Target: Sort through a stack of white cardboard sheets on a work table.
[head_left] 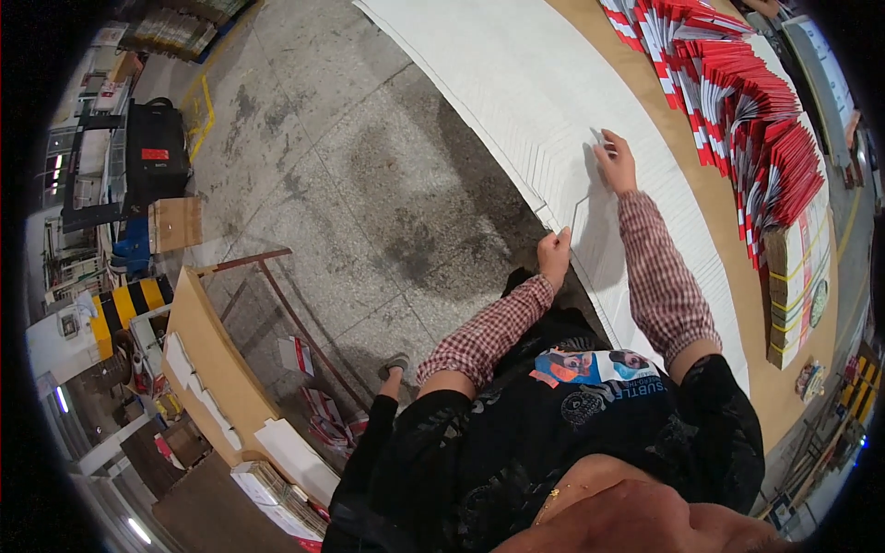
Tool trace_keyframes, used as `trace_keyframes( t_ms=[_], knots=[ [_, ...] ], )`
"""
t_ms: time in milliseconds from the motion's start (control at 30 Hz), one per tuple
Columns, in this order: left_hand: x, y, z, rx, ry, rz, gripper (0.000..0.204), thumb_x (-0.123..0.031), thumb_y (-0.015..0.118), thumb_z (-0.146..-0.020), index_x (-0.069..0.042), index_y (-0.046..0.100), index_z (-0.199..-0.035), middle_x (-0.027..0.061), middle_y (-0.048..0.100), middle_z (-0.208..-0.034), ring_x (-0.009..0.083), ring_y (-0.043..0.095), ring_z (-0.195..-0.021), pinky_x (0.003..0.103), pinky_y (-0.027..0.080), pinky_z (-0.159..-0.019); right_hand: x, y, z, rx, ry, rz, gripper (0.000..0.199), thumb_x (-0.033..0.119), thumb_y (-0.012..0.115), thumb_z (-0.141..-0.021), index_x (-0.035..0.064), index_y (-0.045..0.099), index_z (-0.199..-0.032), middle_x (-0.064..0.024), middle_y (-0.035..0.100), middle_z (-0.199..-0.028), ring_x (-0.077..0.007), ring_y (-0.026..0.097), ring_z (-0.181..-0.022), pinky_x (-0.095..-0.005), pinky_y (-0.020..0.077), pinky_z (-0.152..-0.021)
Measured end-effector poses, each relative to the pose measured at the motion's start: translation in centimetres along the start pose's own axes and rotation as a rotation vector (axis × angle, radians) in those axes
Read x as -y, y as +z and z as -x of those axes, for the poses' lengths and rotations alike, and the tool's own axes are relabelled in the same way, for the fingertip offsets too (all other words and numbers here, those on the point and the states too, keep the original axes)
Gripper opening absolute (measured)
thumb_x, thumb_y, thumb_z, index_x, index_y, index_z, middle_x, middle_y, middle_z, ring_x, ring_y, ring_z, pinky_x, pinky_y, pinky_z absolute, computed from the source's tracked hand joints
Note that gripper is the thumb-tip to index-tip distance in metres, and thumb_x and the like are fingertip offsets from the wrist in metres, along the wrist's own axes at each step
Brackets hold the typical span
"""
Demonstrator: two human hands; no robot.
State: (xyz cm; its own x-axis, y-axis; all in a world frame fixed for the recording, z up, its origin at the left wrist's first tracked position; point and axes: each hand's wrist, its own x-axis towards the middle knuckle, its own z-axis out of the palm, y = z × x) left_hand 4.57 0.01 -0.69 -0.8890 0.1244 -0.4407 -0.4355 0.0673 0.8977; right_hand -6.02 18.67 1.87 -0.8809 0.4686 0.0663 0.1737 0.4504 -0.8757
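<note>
White paper sheets (516,64) lie in a long, overlapping spread along the table in front of me, with their edges stepped in fine lines. My left hand (554,258) is closed at the near left edge of the sheets, thumb and fingers pinching that edge. Farther out and to the right, my right hand (617,166) is held over the white sheets. Its thumb and fingers are bent but apart, close to the paper surface. Checked sleeves cover both forearms.
Red-and-white folded paper pieces (737,101) stand fanned on the brown table (682,138) at right, beside a strapped stack (797,286). Grey concrete floor (359,157) lies to the left. A second table (217,359) with a metal frame stands at lower left, near a cardboard box (175,224).
</note>
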Motion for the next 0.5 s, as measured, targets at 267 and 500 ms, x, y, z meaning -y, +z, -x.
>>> trace_keyframes(
  t_ms=[267,500],
  knots=[
    [-3.1,-3.3,1.0,0.230,-0.513,0.296,0.021,-0.020,0.048,-0.088,-0.001,0.056,-0.094,0.0044,0.056,-0.075,0.0128,0.054,-0.062,0.025,0.045,-0.053,2.2,2.1,-2.9,0.150,0.001,0.360,0.031,0.019,0.064,-0.074,0.0067,0.060,-0.101,-0.0102,0.059,-0.090,-0.0202,0.057,-0.084,-0.0294,0.0458,-0.073],
    [-6.6,-7.3,-1.8,-0.027,0.569,-0.354,0.027,-0.015,0.046,-0.087,0.000,0.050,-0.109,0.0184,0.053,-0.103,0.0263,0.054,-0.093,0.035,0.043,-0.078,2.1,-0.3,-3.7,0.253,0.246,-0.129,0.026,0.029,0.063,-0.078,0.0033,0.060,-0.076,0.0004,0.048,-0.058,-0.0074,0.041,-0.054,-0.0243,0.0371,-0.051]
  ],
)
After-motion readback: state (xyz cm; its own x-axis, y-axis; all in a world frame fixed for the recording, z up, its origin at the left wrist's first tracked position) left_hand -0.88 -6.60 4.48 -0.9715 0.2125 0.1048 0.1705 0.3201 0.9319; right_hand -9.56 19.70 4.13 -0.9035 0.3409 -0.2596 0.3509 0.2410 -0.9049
